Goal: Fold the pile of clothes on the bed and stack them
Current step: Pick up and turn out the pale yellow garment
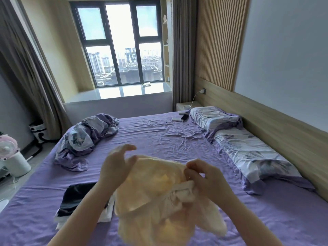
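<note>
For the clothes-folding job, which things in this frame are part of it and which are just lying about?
Part of the job:
- yellow garment, held up by both hands
- left hand, right hand
- dark folded clothes on the bed

Lying about:
- crumpled quilt
- pillows
- phone
- fan
</note>
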`<state>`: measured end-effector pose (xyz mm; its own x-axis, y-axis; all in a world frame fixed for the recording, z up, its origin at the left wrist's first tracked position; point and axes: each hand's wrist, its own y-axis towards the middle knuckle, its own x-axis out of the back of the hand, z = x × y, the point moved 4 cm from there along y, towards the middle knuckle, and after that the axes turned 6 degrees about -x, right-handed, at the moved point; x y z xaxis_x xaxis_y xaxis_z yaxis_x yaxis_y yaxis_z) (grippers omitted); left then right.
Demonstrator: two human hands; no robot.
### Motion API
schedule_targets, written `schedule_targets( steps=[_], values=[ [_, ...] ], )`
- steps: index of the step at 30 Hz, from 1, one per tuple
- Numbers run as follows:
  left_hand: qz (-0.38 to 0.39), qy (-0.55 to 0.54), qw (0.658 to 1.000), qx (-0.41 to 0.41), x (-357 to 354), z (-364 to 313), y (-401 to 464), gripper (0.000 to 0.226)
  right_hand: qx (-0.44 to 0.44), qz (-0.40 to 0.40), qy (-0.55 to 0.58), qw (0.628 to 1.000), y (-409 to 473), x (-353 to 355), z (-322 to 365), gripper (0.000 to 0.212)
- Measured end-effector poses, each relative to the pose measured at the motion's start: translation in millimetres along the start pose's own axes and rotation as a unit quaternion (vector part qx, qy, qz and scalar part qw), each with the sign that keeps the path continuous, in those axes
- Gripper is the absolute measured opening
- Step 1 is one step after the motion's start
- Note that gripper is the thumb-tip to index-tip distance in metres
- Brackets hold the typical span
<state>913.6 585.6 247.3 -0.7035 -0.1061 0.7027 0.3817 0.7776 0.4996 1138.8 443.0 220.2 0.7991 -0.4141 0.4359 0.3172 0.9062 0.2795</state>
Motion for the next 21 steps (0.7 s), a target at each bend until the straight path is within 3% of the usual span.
schedule_targets(
  steps=[1, 3, 5, 7, 9, 11, 13, 15, 17, 21],
  values=[
    [0.035, -0.035, 0.997, -0.066, -3, -16, -8, 0.025, 0.005, 0.009, -0.003, 1.0, 2, 1, 5, 0.029],
    [0.168, -0.129, 0.971, -0.113, -20, -54, -23, 0.04, 0.016, 0.026, -0.014, 0.999, 7, 0, 12, 0.03],
    [0.219, -0.134, 0.959, -0.12, -39, -76, -31, 0.034, 0.034, 0.031, -0.03, 0.998, 8, -2, 20, 0.027],
    [0.178, -0.144, 0.97, -0.086, -43, -79, -25, 0.035, 0.063, 0.028, -0.081, 0.994, 4, 1, 23, 0.008],
    [0.177, -0.195, 0.964, -0.04, -42, -76, -18, 0.027, 0.091, 0.042, -0.145, 0.984, -4, 8, 16, 0.02],
    [0.241, -0.256, 0.936, -0.012, -44, -76, -19, 0.005, 0.097, 0.083, -0.181, 0.975, -12, 12, -1, 0.026],
    [0.299, -0.296, 0.907, 0.035, -49, -72, -21, 0.011, 0.091, 0.128, -0.194, 0.968, -23, 13, -21, 0.029],
    [0.28, -0.358, 0.884, 0.109, -48, -71, -20, 0.009, 0.078, 0.142, -0.197, 0.967, -33, 15, -41, 0.026],
    [0.213, -0.425, 0.86, 0.186, -43, -66, -12, 0.009, 0.053, 0.128, -0.188, 0.972, -40, 19, -57, 0.02],
    [0.187, -0.438, 0.842, 0.253, -40, -64, -9, 0.009, 0.072, 0.008, -0.118, 0.99, -41, 29, -36, 0.012]
  ],
)
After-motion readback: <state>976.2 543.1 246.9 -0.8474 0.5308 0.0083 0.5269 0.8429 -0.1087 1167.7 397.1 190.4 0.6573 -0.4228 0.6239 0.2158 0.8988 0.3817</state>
